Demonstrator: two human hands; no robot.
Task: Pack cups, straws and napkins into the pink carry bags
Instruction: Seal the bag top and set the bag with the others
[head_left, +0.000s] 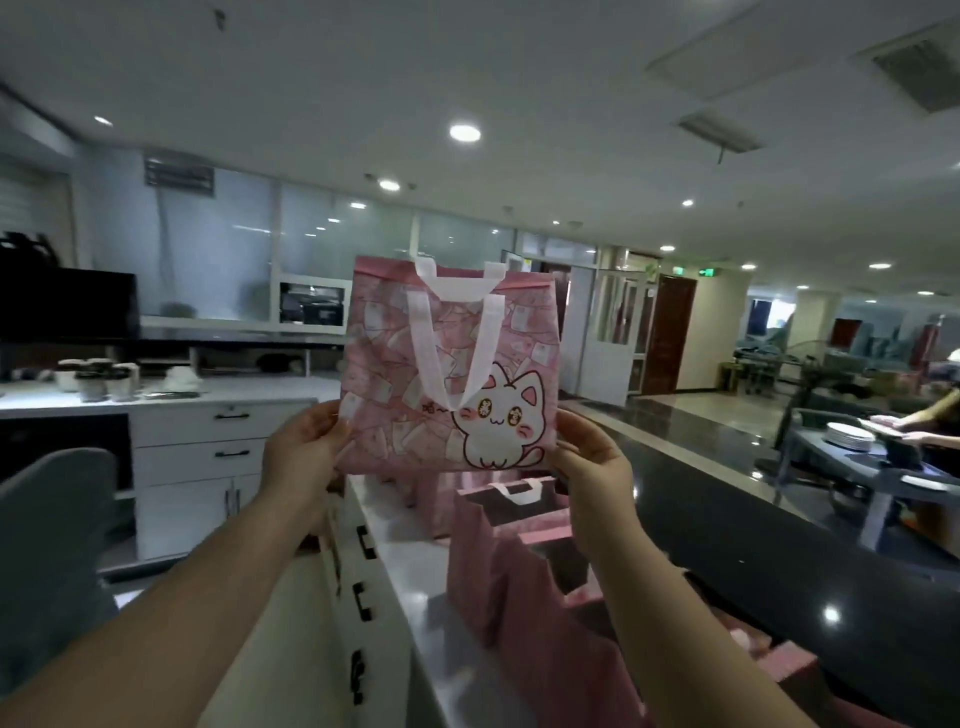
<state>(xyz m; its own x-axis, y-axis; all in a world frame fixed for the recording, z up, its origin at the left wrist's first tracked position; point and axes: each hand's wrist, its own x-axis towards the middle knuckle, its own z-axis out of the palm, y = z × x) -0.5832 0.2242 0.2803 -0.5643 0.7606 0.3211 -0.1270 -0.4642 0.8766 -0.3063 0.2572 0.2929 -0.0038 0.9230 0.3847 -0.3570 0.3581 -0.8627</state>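
Note:
I hold a flat pink carry bag (395, 364) with a white cat print and white handles up in front of me. My left hand (304, 447) pinches its lower left corner. My right hand (592, 457) pinches its lower right corner. Below it, on the white counter (415, 582), stand other pink carry bags (514, 561), one with its mouth open and a white handle showing. Several lidded cups (96, 376) sit far off on the back counter at the left. I see no straws; a white heap near the cups is too blurred to name.
A black glossy bar top (727, 519) runs along the right. White drawers (208, 452) line the back left, and a grey chair back (52, 545) stands at the near left. At the far right a person handles plates (849, 435) at a table.

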